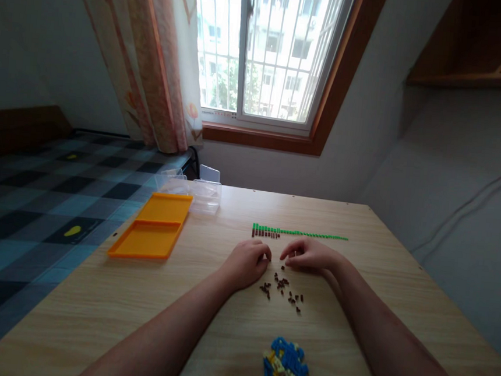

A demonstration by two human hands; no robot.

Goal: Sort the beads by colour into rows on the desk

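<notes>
My left hand (pixel 247 262) rests on the table with its fingers curled in, just left of a loose scatter of small dark brown toy bricks (pixel 283 283). Whether its fingertips hold anything is hidden. Across from it, my right hand (pixel 312 254) hovers low over the wood, thumb and forefinger apart, with nothing visible between them. A single brown brick (pixel 282 267) lies just below its fingertips. Beyond both hands runs a long row of green bricks (pixel 297 232), sorted from larger at left to smaller at right. A shorter row of brown bricks (pixel 265 234) lines up along its left part.
A pile of blue and pale yellow bricks (pixel 285 366) lies near the front edge. At the left stands an open orange case (pixel 149 240), with clear plastic boxes (pixel 206 196) behind it. The wooden table (pixel 201 347) adjoins a checked bed (pixel 71 178) and a window wall.
</notes>
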